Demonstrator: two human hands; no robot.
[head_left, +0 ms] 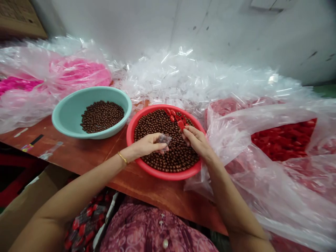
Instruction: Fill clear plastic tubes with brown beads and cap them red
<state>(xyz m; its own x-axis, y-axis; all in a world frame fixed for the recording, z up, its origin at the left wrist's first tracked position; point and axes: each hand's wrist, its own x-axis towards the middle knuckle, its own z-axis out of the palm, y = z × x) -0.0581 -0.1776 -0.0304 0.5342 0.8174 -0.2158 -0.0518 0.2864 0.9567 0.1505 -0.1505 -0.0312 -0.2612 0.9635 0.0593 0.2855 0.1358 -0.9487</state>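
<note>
fingers (160,146) of the left hand (150,144), almost closed, hold 1 clear packet (165,139); those of the right hand (196,140) pinch 1 red piece (181,124) over brown beads (174,159).

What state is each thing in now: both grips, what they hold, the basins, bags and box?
Left grip: closed on a clear plastic piece.
Right grip: pinching a red piece.
Clear plastic piece: held, contents unclear.
Red piece: held over the red basin.
Red basin: upright, mostly filled with brown beads.
Teal basin: upright, partly filled with brown beads.
Right bag: open, red pieces exposed.
Left bag: bulging, pink inside.
Cardboard box: open, partly hidden.
</note>
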